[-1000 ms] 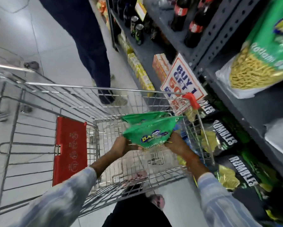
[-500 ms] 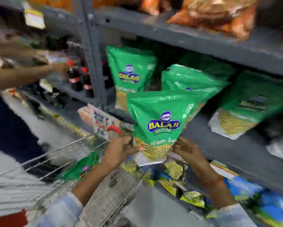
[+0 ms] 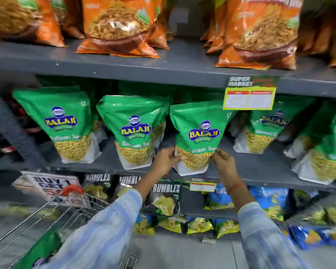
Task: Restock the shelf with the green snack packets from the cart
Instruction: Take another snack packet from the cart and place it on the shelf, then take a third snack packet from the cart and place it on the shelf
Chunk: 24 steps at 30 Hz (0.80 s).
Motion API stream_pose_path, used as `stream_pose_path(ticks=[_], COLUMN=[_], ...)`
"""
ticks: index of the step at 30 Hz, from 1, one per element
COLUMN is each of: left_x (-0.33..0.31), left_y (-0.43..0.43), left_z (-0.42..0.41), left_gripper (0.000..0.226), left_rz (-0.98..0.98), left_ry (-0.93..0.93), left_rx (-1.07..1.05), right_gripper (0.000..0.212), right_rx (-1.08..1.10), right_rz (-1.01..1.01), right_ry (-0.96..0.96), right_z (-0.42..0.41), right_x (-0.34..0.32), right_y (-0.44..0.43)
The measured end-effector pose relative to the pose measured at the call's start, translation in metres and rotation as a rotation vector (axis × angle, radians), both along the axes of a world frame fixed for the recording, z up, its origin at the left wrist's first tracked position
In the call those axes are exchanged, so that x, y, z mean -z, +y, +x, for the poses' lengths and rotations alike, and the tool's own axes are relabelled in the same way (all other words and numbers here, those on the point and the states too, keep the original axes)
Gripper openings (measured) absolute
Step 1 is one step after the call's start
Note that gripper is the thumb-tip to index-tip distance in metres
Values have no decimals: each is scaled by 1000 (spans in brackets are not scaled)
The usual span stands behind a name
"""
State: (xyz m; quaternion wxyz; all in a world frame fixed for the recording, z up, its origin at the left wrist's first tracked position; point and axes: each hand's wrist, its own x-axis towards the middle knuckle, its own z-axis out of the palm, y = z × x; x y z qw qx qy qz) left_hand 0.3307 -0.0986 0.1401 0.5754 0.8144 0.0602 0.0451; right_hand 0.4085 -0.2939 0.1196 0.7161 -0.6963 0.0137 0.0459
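Note:
An upright green snack packet (image 3: 199,133) stands at the front edge of the grey middle shelf (image 3: 260,167). My left hand (image 3: 168,159) grips its lower left side and my right hand (image 3: 222,162) grips its lower right side. Two more green packets (image 3: 66,123) stand to its left on the same shelf, and others (image 3: 264,131) stand to its right. The wire cart (image 3: 46,216) with a red corner cap is at the lower left. A green packet (image 3: 39,249) lies inside it, blurred.
Orange snack bags (image 3: 116,24) fill the shelf above. A yellow price tag (image 3: 248,98) hangs from that shelf's edge, just above the held packet. Black and blue packets (image 3: 166,197) fill the lower shelves. A "Buy 1 Get 1" sign (image 3: 50,184) sits behind the cart.
The view swung from the cart up to the shelf. Both hands lifted the green packet out of the cart and carried it up onto the middle shelf's front edge.

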Motion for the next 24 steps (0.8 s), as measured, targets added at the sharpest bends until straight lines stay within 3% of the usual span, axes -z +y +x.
stream_pose_path(ticks=[8,12,17,24], left_x=[21,25,53,123], left_y=[5,3,25,90], left_z=[22,-11,-99,-217], left_gripper=[27,60,40,29], left_rz=[9,-81,-184,-201], left_ry=[31,-21,-123,48], left_rx=[-41,-158,-444,-844], right_gripper=[36,33,28,25], right_rx=[150,408,181,-325], right_rz=[46,60,30,-108], right_ry=[56,-187,-297,-189], right_z=[10,-47,-119,-204], right_x=[21,16,34,94], right_y=[21,49,115,217])
